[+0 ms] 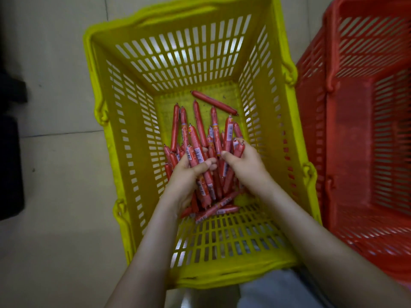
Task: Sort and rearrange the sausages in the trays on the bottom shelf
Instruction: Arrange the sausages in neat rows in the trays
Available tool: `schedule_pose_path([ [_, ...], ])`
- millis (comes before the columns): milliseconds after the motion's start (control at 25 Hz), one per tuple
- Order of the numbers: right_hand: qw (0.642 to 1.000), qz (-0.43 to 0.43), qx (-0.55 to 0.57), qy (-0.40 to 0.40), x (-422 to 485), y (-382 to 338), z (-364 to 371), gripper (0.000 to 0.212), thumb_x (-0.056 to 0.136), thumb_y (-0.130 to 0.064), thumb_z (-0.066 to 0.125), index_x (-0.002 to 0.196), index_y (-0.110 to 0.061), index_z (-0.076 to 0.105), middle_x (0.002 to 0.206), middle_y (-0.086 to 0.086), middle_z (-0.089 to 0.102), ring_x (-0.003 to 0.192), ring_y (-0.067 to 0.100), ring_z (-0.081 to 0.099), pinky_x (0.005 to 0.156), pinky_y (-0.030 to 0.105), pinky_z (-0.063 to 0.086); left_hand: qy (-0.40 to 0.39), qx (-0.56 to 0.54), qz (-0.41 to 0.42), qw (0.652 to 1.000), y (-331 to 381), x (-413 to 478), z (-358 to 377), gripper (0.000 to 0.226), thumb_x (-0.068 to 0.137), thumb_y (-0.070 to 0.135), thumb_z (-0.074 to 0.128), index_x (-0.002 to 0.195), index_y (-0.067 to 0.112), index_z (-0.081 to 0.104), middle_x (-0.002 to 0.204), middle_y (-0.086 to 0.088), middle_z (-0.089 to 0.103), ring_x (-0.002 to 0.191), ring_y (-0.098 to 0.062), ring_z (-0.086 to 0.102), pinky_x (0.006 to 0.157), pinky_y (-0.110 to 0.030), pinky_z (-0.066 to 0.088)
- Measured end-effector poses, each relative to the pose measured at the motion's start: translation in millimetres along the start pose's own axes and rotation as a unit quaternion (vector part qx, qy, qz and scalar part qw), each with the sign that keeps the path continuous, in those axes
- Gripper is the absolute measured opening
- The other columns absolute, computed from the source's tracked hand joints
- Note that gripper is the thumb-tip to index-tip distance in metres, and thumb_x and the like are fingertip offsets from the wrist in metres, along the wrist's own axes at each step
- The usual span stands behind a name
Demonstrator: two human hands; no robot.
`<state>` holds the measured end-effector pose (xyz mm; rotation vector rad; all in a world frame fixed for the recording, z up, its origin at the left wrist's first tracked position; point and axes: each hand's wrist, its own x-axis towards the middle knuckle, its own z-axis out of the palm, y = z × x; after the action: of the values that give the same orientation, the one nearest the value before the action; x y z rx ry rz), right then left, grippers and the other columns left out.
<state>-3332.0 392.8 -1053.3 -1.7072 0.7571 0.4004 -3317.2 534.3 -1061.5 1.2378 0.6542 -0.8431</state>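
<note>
A yellow slotted basket (115, 152) stands on the floor below me. Several red wrapped sausages (199, 123) lie in a heap on its bottom. One single sausage (214, 102) lies crosswise at the far end, apart from the heap. My left hand (189, 174) reaches into the basket and grips a bundle of sausages from the left. My right hand (246, 163) grips another bunch on the right side of the heap, with sausage tips sticking out above its fingers. Both hands sit close together over the pile.
A red slotted basket (360, 130) stands right of the yellow one, touching its side. Pale tiled floor (55, 85) surrounds them. A dark object (9, 152) lies at the left edge. My light trouser leg (278, 292) shows at the bottom.
</note>
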Motion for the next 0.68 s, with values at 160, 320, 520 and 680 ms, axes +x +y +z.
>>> schedule_pose_path([
  [160, 0.98, -0.048, 0.177, -0.071, -67, -97, -65, 0.016, 0.089, 0.006, 0.054, 0.085, -0.008, 0.062, 0.071, -0.004, 0.072, 0.07, 0.006, 0.069, 0.063, 0.019, 0.054, -0.105, 0.007, 0.075, 0.992, 67, -63, 47, 0.03, 0.088, -0.006, 0.056, 0.111, 0.013, 0.059, 0.096, -0.004, 0.074, 0.091, -0.017, 0.069, 0.078, -0.033, 0.057],
  [320, 0.962, -0.096, 0.255, -0.027, -158, -155, -141, 0.012, 0.09, -0.003, 0.052, 0.088, 0.002, 0.063, 0.084, 0.011, 0.072, 0.079, 0.016, 0.07, 0.073, 0.029, 0.058, -0.236, 0.09, 0.161, 0.954, 120, -165, 112, 0.029, 0.087, -0.006, 0.057, 0.106, 0.015, 0.063, 0.098, -0.002, 0.072, 0.093, -0.019, 0.067, 0.089, -0.035, 0.053],
  [520, 0.937, -0.149, 0.309, 0.066, -304, -154, -224, 0.026, 0.082, -0.006, 0.057, 0.104, 0.007, 0.063, 0.099, 0.021, 0.068, 0.085, 0.026, 0.068, 0.081, 0.038, 0.056, -0.361, 0.201, 0.198, 0.889, 112, -294, 193, 0.035, 0.087, -0.002, 0.062, 0.12, 0.01, 0.062, 0.115, -0.009, 0.069, 0.103, -0.024, 0.067, 0.091, -0.038, 0.054],
  [680, 0.919, -0.13, 0.324, 0.182, -432, -96, -286, 0.025, 0.087, 0.002, 0.052, 0.108, 0.011, 0.062, 0.099, 0.024, 0.066, 0.077, 0.026, 0.067, 0.075, 0.037, 0.057, -0.456, 0.266, 0.14, 0.838, 42, -382, 266, 0.03, 0.086, -0.006, 0.06, 0.114, 0.008, 0.064, 0.106, -0.006, 0.071, 0.086, -0.015, 0.068, 0.068, -0.028, 0.057],
])
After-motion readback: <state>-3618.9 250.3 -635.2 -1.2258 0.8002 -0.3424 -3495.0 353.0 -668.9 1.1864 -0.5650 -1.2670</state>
